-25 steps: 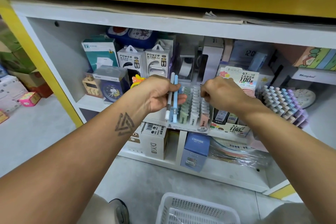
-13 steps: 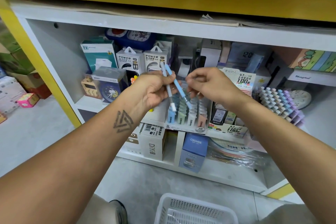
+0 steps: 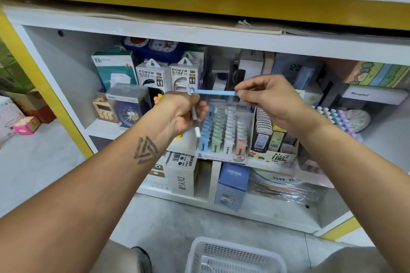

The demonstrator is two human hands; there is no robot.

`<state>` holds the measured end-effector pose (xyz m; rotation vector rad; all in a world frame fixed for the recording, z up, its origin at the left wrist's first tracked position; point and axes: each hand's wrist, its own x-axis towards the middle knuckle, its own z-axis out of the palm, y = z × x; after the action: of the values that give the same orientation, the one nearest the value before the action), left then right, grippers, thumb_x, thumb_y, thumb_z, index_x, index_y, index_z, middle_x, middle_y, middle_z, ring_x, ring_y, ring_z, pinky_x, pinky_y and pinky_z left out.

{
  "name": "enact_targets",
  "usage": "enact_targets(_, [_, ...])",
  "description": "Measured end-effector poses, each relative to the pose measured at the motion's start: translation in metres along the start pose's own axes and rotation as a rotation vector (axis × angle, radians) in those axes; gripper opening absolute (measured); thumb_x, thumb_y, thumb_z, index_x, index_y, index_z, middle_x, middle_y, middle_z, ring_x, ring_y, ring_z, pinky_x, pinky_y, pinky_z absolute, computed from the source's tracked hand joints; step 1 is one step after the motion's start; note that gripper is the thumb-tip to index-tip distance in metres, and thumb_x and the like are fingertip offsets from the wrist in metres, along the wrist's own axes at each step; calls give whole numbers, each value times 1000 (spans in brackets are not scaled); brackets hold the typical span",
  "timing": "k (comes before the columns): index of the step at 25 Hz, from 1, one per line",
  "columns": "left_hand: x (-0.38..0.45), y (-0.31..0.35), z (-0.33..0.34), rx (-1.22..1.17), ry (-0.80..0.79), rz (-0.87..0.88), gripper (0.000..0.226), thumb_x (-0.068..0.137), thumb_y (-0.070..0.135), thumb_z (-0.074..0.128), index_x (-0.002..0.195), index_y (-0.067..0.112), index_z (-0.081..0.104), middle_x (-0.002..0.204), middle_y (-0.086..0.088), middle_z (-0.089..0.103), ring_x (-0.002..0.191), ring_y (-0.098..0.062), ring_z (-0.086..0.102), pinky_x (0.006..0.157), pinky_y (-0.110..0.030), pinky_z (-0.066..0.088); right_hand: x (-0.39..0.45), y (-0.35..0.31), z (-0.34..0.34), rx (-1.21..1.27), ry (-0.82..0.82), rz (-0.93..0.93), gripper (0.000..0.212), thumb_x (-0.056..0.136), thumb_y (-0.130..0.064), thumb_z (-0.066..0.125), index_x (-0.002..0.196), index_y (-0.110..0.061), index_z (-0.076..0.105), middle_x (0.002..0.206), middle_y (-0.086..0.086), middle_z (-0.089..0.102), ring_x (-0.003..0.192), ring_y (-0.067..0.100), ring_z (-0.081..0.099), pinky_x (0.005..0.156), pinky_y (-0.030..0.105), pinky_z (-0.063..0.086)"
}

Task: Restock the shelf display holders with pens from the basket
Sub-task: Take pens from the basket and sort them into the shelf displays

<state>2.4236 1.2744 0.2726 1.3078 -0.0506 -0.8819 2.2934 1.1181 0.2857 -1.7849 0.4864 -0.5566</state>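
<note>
My right hand pinches one slim light-blue plastic pen, level, so I can turn it toward the tiered clear display holder at the shelf's front edge. My left hand grips the grey white-tipped pen in reserve. Power-bank boxes crowd behind; the white mesh basket waits below.

The scene is viewed from a single head-worn wide-angle camera, aimed forward and down. The shelf is seen close, at arm's reach; the white basket is cut by the lower edge. No second view is given.
</note>
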Motion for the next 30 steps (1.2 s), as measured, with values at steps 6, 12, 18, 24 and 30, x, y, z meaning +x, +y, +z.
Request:
enact_targets(6, [-15,-7,27,109,-109,-6,22,101,13,40,92,6,59,70,-7,53,57,-14,46,50,-23,44,-16,2,-54,284,9,25,20,92,3,64,111,0,70,94,18,74,83,19,68,76,25,56])
enact_targets(12, [-23,-25,65,36,-265,103,8,93,3,62,94,0,69,87,-15,70,83,-28,68,76,-44,61,-42,3,-99,161,107,-52,13,91,-5,69,105,-4,69,81,13,75,65,16,61,66,26,51])
enact_targets(18, [-27,-43,107,133,-367,195,11,81,9,77,91,4,75,70,-5,69,56,-11,56,49,-21,46,-73,12,-147,15,181,-79,6,93,-9,68,93,-5,73,76,17,68,56,18,56,56,25,48])
enact_targets(24, [-28,-60,134,-4,-427,177,10,79,-8,71,85,-1,67,69,-13,70,61,-19,68,56,-22,56,-104,15,-185,-97,434,-192,6,93,-9,70,87,-10,71,66,6,69,54,19,59,57,29,51])
enact_targets(30, [-28,-71,147,-55,-470,144,13,75,-14,69,81,-5,62,74,-19,71,69,-23,73,62,-23,58,-119,22,-194,-358,278,-231,3,93,-11,70,96,-9,69,78,8,74,73,24,73,72,33,62])
